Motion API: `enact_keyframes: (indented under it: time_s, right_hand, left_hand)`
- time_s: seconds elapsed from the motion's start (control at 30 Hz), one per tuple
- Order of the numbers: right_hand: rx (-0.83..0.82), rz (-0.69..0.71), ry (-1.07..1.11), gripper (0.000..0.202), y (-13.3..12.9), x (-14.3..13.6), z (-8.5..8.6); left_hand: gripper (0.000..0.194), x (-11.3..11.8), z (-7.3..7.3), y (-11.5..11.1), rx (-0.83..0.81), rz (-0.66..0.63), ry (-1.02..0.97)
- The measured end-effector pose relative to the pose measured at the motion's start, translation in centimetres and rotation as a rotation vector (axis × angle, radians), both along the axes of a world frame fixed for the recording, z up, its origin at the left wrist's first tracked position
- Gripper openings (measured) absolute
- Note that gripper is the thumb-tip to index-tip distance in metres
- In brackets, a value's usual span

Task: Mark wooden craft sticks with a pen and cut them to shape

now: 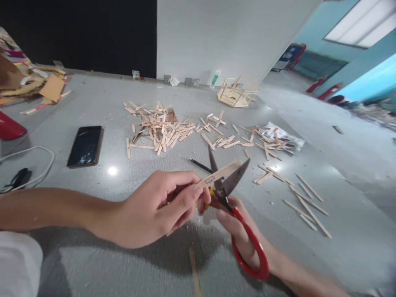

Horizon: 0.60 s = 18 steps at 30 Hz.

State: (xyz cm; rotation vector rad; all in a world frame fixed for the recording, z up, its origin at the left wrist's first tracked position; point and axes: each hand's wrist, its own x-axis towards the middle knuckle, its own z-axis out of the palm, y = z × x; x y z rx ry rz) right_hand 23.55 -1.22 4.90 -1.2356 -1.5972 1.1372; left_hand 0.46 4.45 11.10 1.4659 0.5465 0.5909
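Observation:
Between thumb and fingers, my left hand (pixel 161 206) pinches a flat wooden craft stick (pixel 227 170) with dark pen marks near my thumb. My right hand (pixel 244 231) grips red-handled scissors (pixel 253 264), fingers through the loop. Their blades stand apart, and the stick lies across the opening between them. Something small and yellow shows by my left fingertips, partly hidden. A black pen (pixel 200 165) lies on the table just beyond the blades. Nearer to me, another stick (pixel 194 270) rests below my hands.
A heap of cut sticks (pixel 163 128) spreads behind my hands. Longer sticks (pixel 309 206) and a plastic packet (pixel 283 138) lie to the right. At the back stands a small stick-built frame (pixel 236 95). A phone (pixel 86 146) and a white cable (pixel 51 159) are at left.

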Motion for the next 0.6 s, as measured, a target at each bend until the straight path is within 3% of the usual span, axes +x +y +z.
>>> enact_keyframes:
  time_s: [0.13,0.3,0.37,0.47,0.53,0.6]
  right_hand:
    - [-0.038,-0.111,-0.101,0.044,1.9,1.1,0.9]
    - [-0.018,-0.268,-0.671,0.037,4.3,2.2,0.5]
    - [0.029,-0.250,-0.793,0.030,4.7,2.4,0.0]
    - [0.064,-0.116,-0.809,0.013,4.7,2.6,-0.2]
    - [0.079,-0.027,-0.772,0.013,4.4,2.8,0.2]
    - [0.137,-0.044,-0.723,0.019,3.9,2.7,1.1]
  left_hand:
    - [0.037,0.0,-0.3,0.0,-0.009,-0.001,0.040]
    - [0.038,0.0,-0.5,0.1,-0.013,-0.032,0.057]
    - [0.038,0.1,-0.6,0.1,-0.016,-0.054,0.059]
    - [0.037,0.1,-0.8,0.1,-0.031,-0.092,0.048]
    - [0.037,0.1,-0.9,0.1,-0.032,-0.114,0.046]
    - [0.039,0.1,-1.0,0.1,-0.030,-0.130,0.056]
